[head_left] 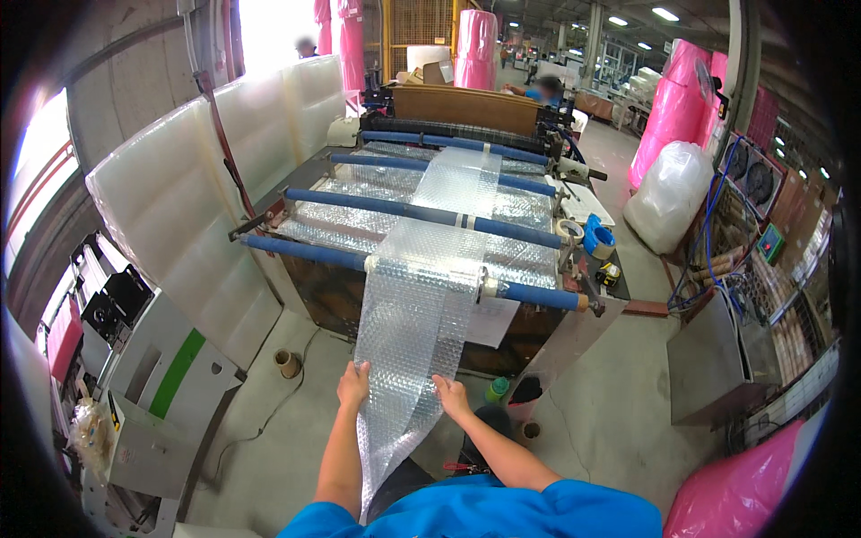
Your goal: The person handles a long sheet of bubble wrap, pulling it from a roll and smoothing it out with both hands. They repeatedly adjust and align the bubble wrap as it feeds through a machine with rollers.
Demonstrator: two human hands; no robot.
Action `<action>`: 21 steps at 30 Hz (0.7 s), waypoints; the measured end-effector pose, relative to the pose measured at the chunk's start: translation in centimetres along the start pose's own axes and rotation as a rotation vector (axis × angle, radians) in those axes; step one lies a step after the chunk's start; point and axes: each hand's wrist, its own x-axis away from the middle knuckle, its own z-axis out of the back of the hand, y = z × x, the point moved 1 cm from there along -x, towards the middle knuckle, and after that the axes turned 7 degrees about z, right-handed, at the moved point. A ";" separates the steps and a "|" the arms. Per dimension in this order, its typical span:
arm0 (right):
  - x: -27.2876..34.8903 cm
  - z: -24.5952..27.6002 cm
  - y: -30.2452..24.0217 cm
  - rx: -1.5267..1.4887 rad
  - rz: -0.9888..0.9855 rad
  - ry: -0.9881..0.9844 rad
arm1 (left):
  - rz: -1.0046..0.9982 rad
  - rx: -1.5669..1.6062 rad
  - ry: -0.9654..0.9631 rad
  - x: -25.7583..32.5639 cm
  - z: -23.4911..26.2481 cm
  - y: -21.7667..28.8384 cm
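Note:
A long strip of clear bubble wrap runs down toward me over the blue rollers of a machine. My left hand grips its left edge, fingers closed round the film. On the opposite edge, my right hand pinches the wrap in the same way. Between and below my hands the strip narrows and folds, its loose end hanging at my lap. The nearest blue roller carries the strip, which passes over the roller behind it too. Silvery bubble film lies under the rollers.
Tape rolls and a blue roll sit on the machine's right side. A grey cabinet with a green stripe stands left, near a cardboard tube. Pink rolls and a white bag stand right. Another person is behind the machine.

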 end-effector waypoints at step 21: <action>-0.4 -0.2 1.5 -0.057 -0.030 -0.005 | 0.003 0.013 -0.054 0.6 0.1 0.5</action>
